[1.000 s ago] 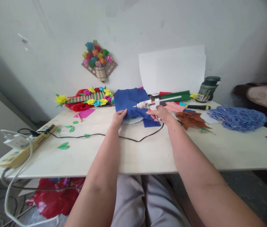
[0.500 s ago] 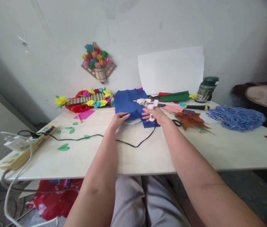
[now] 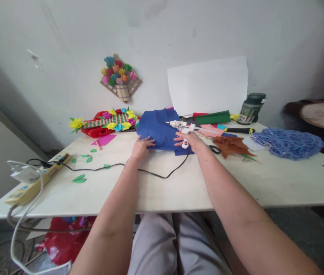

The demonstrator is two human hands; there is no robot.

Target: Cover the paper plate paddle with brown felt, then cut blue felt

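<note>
A dark blue sheet, paper or cloth [image 3: 157,128], lies in front of me over something white and rounded that shows only at its lower edge. My left hand [image 3: 142,147] rests on the sheet's near left edge, fingers stretched out flat. In my right hand [image 3: 192,141] is a white glue gun [image 3: 185,142], its nozzle pointing left above the sheet and a glue stick jutting from its back. Some fingers of that hand reach past the handle onto the blue sheet. From the handle a black cord [image 3: 162,176] runs left across the table.
A power strip [image 3: 40,177] and green paper leaves [image 3: 79,178] lie left. Behind them is a flower-decorated paper craft [image 3: 107,121]. To the right are black scissors [image 3: 215,149], brown crepe pieces [image 3: 230,145], a blue yarn bundle [image 3: 288,143] and a dark green bottle [image 3: 250,109].
My left hand has gone from holding the sheet's near edge to lying flat on it. The sheet now lies smoother over the white thing. The glue gun has shifted slightly right.
</note>
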